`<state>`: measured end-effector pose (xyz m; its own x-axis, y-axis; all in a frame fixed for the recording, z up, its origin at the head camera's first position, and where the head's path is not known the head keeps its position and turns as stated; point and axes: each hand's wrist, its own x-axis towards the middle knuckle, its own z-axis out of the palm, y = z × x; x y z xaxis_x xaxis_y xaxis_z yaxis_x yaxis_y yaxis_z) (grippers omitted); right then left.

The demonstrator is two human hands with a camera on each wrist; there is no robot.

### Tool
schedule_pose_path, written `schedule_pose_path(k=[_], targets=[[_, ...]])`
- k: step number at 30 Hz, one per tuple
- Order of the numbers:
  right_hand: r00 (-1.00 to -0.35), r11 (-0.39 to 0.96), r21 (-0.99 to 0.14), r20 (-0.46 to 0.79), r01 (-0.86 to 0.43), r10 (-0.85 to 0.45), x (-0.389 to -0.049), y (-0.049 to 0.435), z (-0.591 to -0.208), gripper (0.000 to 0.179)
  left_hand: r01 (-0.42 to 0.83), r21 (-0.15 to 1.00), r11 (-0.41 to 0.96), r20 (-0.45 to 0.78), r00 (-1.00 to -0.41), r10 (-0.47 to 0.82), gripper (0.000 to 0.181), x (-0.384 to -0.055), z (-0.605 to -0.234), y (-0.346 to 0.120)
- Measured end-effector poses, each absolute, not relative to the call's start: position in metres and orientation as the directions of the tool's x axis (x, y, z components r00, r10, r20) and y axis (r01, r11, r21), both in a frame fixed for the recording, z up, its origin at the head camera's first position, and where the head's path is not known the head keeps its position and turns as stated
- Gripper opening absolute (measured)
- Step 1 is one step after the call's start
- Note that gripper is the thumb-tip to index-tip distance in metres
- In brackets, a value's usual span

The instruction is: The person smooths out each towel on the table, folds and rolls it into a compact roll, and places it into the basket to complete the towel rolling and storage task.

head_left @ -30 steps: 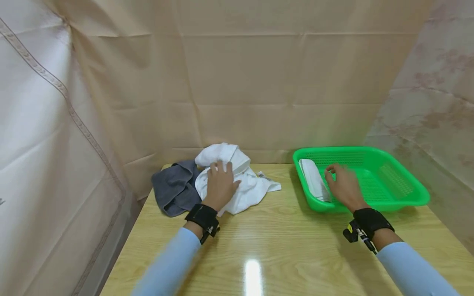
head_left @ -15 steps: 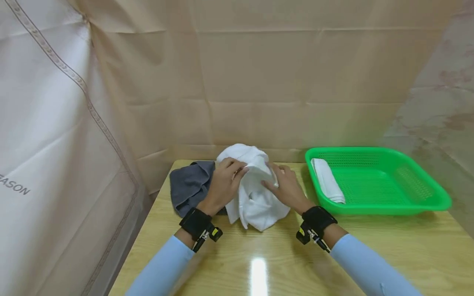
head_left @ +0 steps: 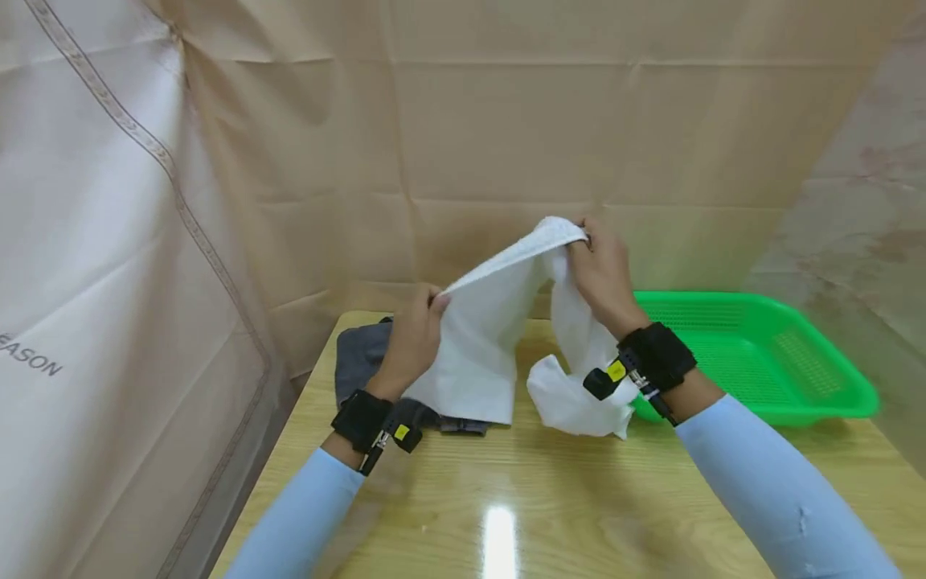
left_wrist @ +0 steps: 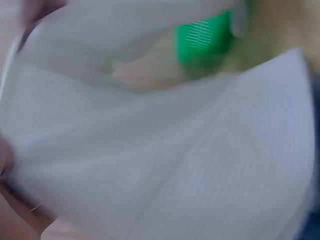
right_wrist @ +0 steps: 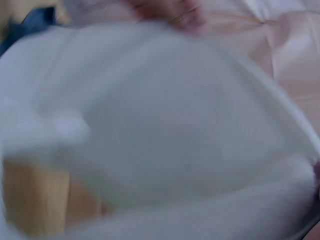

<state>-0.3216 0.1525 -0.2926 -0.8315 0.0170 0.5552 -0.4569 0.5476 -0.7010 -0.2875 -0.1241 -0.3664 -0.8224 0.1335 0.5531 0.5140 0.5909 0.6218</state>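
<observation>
A white towel [head_left: 485, 346] hangs between my two hands above the table, its upper edge slanting up to the right. My left hand [head_left: 412, 338] grips that edge at the lower left end. Higher up, my right hand [head_left: 604, 269] holds the edge on the other side, and a bunched part of the towel drops below it toward the tabletop. Both wrist views are blurred and mostly filled by the white cloth [left_wrist: 150, 150], [right_wrist: 165, 115]. Behind the left hand and towel lies a dark grey towel [head_left: 358, 358], partly hidden.
A green plastic basket [head_left: 803, 358] stands at the right of the wooden table [head_left: 434, 507], its left part covered by the right arm and towel. Beige cloth [head_left: 506, 145] hangs behind the table, and pale cloth [head_left: 87, 322] hangs at the left.
The right hand has come from the basket to the crumpled white towel. Both hands have taken hold of it and lifted it, spreading its edge, with the right hand rising higher.
</observation>
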Motion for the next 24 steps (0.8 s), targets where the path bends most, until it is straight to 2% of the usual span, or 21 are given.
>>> schedule_pose_path(k=[2, 5, 8, 10, 14, 17, 20, 22, 24], targets=[[-0.807, 0.595, -0.617, 0.583, -0.515, -0.095, -0.318, 0.158, -0.291, 0.012, 0.477, 0.686, 0.549, 0.572, -0.820, -0.002, 0.032, -0.285, -0.350, -0.132], [-0.757, 0.669, -0.414, 0.543, -0.617, -0.363, -0.311, 0.175, -0.308, 0.019, 0.459, 0.696, 0.553, 0.626, -0.765, -0.152, 0.034, -0.284, -0.327, -0.147], [-0.753, 0.673, -0.342, 0.354, -0.656, -0.554, -0.299, 0.196, -0.339, 0.020, 0.466, 0.661, 0.588, 0.675, -0.712, -0.195, 0.034, -0.283, -0.314, -0.160], [-0.763, 0.678, -0.354, 0.253, -0.645, -0.594, -0.292, 0.209, -0.357, 0.014, 0.470, 0.637, 0.611, 0.704, -0.678, -0.211, 0.033, -0.281, -0.309, -0.168], [-0.799, 0.702, -0.383, 0.254, -0.601, -0.545, -0.284, 0.229, -0.368, 0.016, 0.465, 0.594, 0.656, 0.753, -0.608, -0.250, 0.032, -0.277, -0.304, -0.183], [-0.834, 0.736, -0.397, 0.325, -0.549, -0.446, -0.284, 0.238, -0.348, 0.011, 0.446, 0.578, 0.683, 0.773, -0.568, -0.284, 0.035, -0.276, -0.298, -0.199], [-0.863, 0.745, -0.459, 0.395, -0.484, -0.317, -0.282, 0.249, -0.315, 0.019, 0.413, 0.564, 0.715, 0.785, -0.536, -0.311, 0.038, -0.274, -0.291, -0.218], [-0.868, 0.737, -0.497, 0.428, -0.458, -0.250, -0.276, 0.258, -0.295, 0.026, 0.421, 0.510, 0.750, 0.813, -0.521, -0.260, 0.041, -0.268, -0.288, -0.232], [-0.865, 0.731, -0.508, 0.448, -0.456, -0.228, -0.266, 0.271, -0.278, 0.027, 0.451, 0.405, 0.795, 0.855, -0.494, -0.155, 0.048, -0.259, -0.288, -0.246]])
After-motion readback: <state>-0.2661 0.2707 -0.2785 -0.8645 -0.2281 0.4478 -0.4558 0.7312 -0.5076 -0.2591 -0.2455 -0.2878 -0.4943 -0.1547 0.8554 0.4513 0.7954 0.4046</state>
